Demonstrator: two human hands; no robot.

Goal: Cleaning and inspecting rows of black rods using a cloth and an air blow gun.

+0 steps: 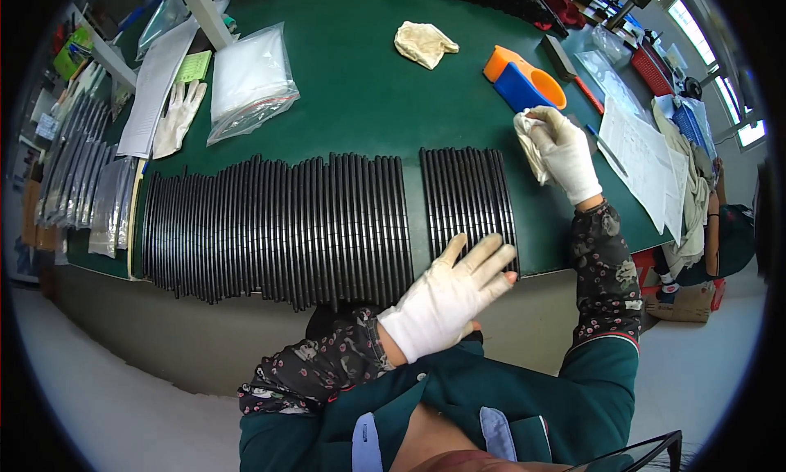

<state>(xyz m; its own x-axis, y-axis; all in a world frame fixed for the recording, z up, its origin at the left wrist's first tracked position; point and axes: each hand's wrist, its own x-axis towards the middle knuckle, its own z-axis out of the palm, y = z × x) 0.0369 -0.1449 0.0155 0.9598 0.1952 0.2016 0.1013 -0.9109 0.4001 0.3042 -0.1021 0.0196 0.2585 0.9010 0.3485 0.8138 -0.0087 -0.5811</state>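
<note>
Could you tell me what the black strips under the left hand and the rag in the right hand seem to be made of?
The black strips look like moulded plastic or coated metal: smooth and matte, with faint sheen lines; which one is unclear. The rag in the right hand looks like soft, crumpled white cloth. The left hand wears a woven fabric glove.

A small block of black ribbed strips lies flat, packed side by side, just right of the long row of black strips. A crumpled white cloth is bunched beside the small block's far right corner.
</note>
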